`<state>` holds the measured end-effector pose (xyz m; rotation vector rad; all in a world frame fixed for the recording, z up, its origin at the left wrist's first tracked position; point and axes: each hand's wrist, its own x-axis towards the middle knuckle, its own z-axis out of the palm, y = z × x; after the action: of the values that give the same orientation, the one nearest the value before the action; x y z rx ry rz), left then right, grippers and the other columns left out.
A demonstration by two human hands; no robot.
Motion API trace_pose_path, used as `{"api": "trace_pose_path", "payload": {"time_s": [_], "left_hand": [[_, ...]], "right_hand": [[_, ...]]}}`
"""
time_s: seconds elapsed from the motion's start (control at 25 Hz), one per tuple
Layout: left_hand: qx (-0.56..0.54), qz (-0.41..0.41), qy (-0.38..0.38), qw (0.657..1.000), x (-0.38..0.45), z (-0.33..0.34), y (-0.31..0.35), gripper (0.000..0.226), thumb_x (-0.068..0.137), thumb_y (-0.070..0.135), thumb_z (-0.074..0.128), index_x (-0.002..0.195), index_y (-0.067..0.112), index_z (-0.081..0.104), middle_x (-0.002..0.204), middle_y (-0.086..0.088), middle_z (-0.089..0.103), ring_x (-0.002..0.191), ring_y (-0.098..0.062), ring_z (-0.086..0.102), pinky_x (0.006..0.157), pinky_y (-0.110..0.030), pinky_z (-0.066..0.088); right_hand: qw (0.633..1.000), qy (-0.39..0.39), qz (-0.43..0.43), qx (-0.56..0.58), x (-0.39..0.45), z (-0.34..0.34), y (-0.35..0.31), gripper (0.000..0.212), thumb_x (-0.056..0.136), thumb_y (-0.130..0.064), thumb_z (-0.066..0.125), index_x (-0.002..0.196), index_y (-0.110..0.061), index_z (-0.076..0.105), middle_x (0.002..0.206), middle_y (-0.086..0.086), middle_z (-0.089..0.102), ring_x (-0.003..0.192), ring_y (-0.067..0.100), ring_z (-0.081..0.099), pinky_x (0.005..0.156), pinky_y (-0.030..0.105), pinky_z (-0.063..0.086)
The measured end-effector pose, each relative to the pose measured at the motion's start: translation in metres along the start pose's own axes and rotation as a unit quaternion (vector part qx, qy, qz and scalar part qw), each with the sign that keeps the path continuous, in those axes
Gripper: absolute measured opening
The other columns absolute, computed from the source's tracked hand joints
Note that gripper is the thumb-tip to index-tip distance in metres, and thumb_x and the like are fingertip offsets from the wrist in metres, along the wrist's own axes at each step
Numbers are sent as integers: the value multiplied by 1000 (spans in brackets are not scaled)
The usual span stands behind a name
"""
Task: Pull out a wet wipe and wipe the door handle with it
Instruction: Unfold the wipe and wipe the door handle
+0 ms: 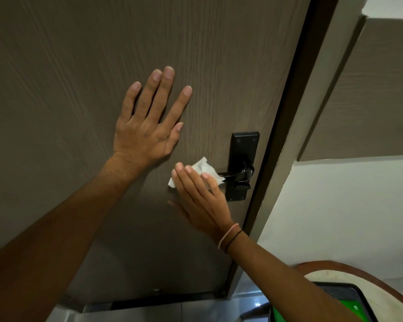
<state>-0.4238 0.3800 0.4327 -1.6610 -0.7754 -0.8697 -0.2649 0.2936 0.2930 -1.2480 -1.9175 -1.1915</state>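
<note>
A black lever door handle (241,174) on a black backplate sits at the right edge of a brown wood-grain door (79,66). My right hand (200,201) holds a white wet wipe (204,168) with straight fingers and presses it over the free end of the lever, so that end is hidden. My left hand (149,122) lies flat on the door, fingers spread, up and to the left of the handle, holding nothing.
The door frame (296,140) and a white wall (347,217) stand to the right. At the bottom right is a round table with a brown rim (349,267), and on it a dark pack with a green face (351,307). Pale floor tiles show below the door.
</note>
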Motion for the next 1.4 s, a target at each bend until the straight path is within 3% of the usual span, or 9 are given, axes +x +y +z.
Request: {"api": "trace_pose_path", "payload": {"time_s": [0.08,0.16,0.28,0.4,0.56,0.68,0.96,1.16,1.4], "left_hand": [[6,2,2,1000,1,0,-1,66,109,41,37,168,18,17,166,-22,23,153,-37,25,132,-46,3],[19,4,13,1000,1,0,-2,65,109,40,36,168,17,21,165,-23,26,152,-38,28,132,-46,4],[32,8,23,999,1,1,0,64,108,38,34,167,15,26,163,-25,33,151,-39,31,132,-47,7],[40,14,26,999,3,1,1,64,107,38,32,166,14,26,162,-25,34,149,-40,34,131,-47,9],[41,15,26,999,3,-1,0,65,107,38,31,166,13,25,161,-26,34,148,-41,35,132,-47,7],[33,18,26,999,4,-1,-1,64,107,38,32,166,14,25,160,-26,37,148,-41,36,131,-47,9],[10,-2,23,1000,2,1,0,64,108,39,31,167,16,25,164,-23,30,163,-29,1,129,-49,15],[-3,0,17,1000,1,2,0,64,108,40,36,167,18,25,173,-17,17,163,-29,3,130,-49,14],[-21,-2,6,1000,0,0,0,67,108,41,42,168,21,21,169,-17,22,163,-27,-1,131,-48,10]], "right_hand": [[999,-8,-44,2,-16,5,10,86,102,-44,49,161,-5,1,166,13,9,159,29,-6,129,43,-8],[999,-22,-41,21,-35,6,22,86,100,-42,50,161,-5,2,163,16,17,156,30,7,129,42,-2],[998,-39,33,42,-65,1,50,80,95,-52,50,155,-9,21,152,15,33,143,31,30,127,42,7],[988,-42,128,71,-73,-6,62,79,97,-63,42,151,-10,20,153,16,33,148,34,23,130,43,-3],[961,-13,201,192,-53,-16,53,83,94,-70,41,151,-13,21,153,14,33,150,27,23,130,39,5],[942,30,233,239,-30,-17,55,77,91,-68,49,144,-12,37,145,10,41,144,23,31,129,33,12],[980,21,165,110,-16,-13,58,56,92,-66,50,114,-15,56,111,12,71,114,27,51,119,45,26],[996,-16,30,86,3,-14,33,48,97,-45,56,134,-14,51,121,4,57,109,21,56,99,39,37],[979,6,-40,201,34,-32,-4,35,97,-17,63,131,-10,65,122,5,74,121,22,67,103,38,47]]}}
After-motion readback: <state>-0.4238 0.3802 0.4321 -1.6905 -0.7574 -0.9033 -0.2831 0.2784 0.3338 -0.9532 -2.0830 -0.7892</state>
